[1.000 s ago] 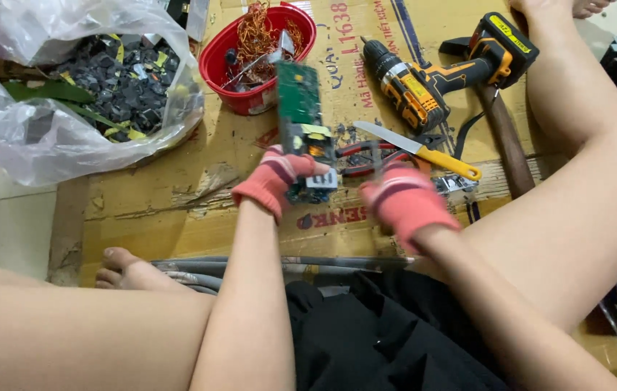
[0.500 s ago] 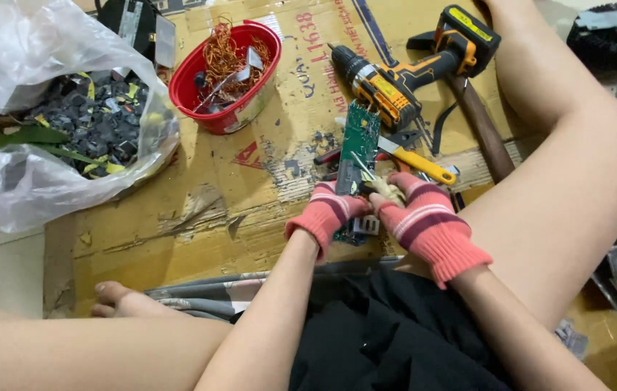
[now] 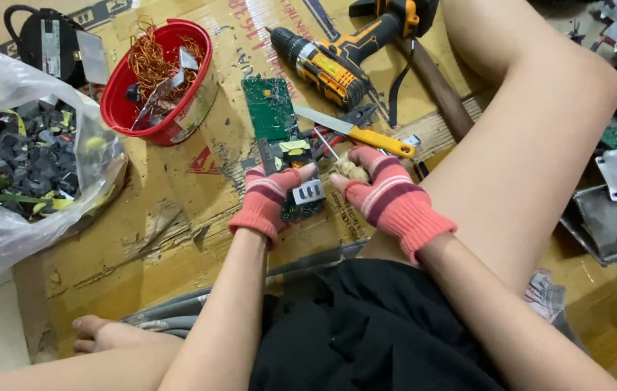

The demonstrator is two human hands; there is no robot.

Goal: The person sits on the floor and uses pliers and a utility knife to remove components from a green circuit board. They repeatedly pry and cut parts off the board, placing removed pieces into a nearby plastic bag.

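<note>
A long green circuit board lies on the cardboard in front of me. My left hand, in a pink fingerless glove, grips the board's near end beside a silver finned part. My right hand, gloved the same way, is closed around the pale handle of a thin tool whose metal tip touches the board. A yellow-handled knife lies just beyond my right hand.
A red bowl of copper wire stands at the back left. A clear plastic bag of dark parts sits at the left. A yellow and black cordless drill and a wooden handle lie behind. Grey metal casings lie right.
Both hands and the board have shifted slightly in view as the camera moved. The board now lies flatter on the cardboard with my right hand's tool against it.
</note>
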